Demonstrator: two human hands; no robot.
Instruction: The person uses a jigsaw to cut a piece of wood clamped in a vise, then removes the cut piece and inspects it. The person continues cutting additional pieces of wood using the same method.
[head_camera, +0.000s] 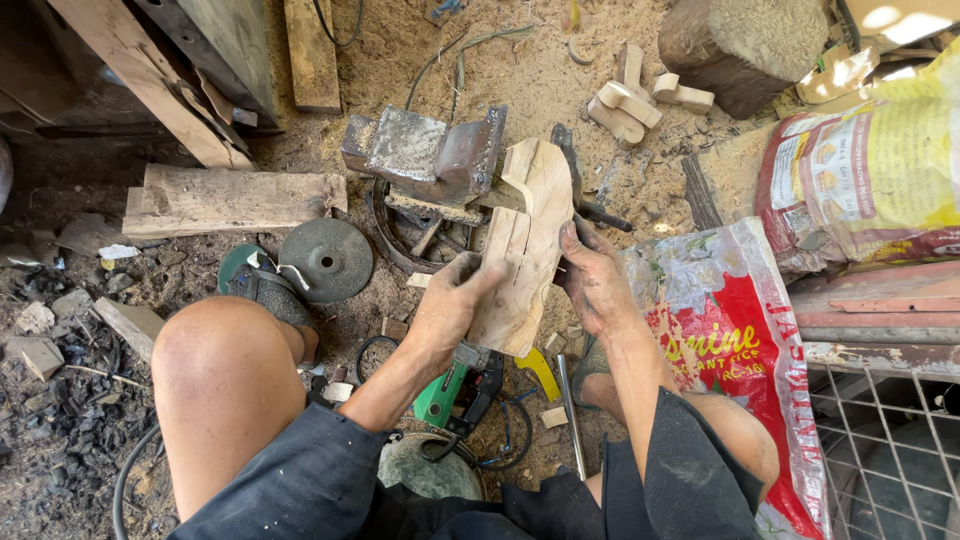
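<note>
— Fingers (470, 272) of left hand (445, 310) wrapped over near edge of carved wood piece (525, 240); right hand (592, 280) clamped on far edge. Both grasping, neither released.

— Position of piece?

— Held upright between both hands, above sawdust-covered ground, just in front of metal vise (430, 150). Upper end close to vise jaw; touching or not, cannot tell.

— State of work?

— Rough outline already cut: curved profile, stepped notch near top, pale fresh faces. Visible split running down middle. Surfaces look coarse, edges unrounded, so probably shaped but not smoothed.

— Tools?

— Green power tool (458, 385) lying under hands, untouched. Grinding disc (326, 260) flat on ground to left. Metal rod (570, 410) beside right leg.

— Other output?

— Several small cut wood blocks (630, 100) piled beyond vise, near log stump (745, 45). Similar pale wood; finished or offcuts, not clear.

— Judgement?

— Midway: blank formed, finishing apparently left.
</note>
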